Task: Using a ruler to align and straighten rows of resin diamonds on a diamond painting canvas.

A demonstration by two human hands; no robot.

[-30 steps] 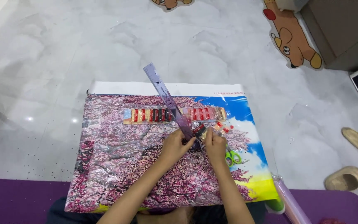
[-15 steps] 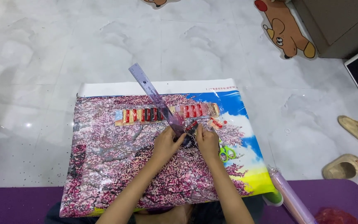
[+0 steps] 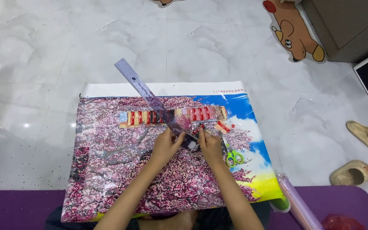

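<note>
I see the canvas (image 3: 120, 170), a pink blossom picture with blue sky, lying flat on the marble floor (image 3: 43, 51). Across its upper middle slants a clear purple ruler (image 3: 148, 93), its lower end under my hands. My left hand (image 3: 166, 145) presses on the ruler's lower end, fingers closed over it. My right hand (image 3: 209, 145) pinches something small just beside it; I can't tell what. Green-handled scissors (image 3: 231, 155) lie touching the canvas, right of that hand.
</note>
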